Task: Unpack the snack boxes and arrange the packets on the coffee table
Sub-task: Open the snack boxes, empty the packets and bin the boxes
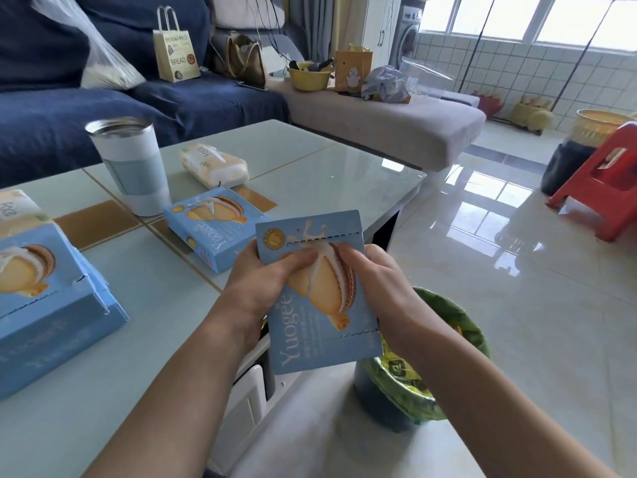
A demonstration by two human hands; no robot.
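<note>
I hold a blue snack box (320, 326) upright beyond the coffee table's near right edge, printed face toward me. My left hand (256, 281) grips its left side, thumb laid across the front. My right hand (375, 284) grips its right side, thumb pressing on the picture near the perforated strip. A second blue snack box (210, 225) lies flat on the coffee table (310, 174). A third blue box (51, 305) lies at the left with its perforated flap partly torn. No loose packets are visible.
A white and pale blue tumbler (132, 167) stands on the table beside a tissue pack (215, 165); another tissue pack (17, 210) sits at far left. A bin with a green liner (424, 367) stands on the floor below my right arm. A red stool (606, 181) is at right.
</note>
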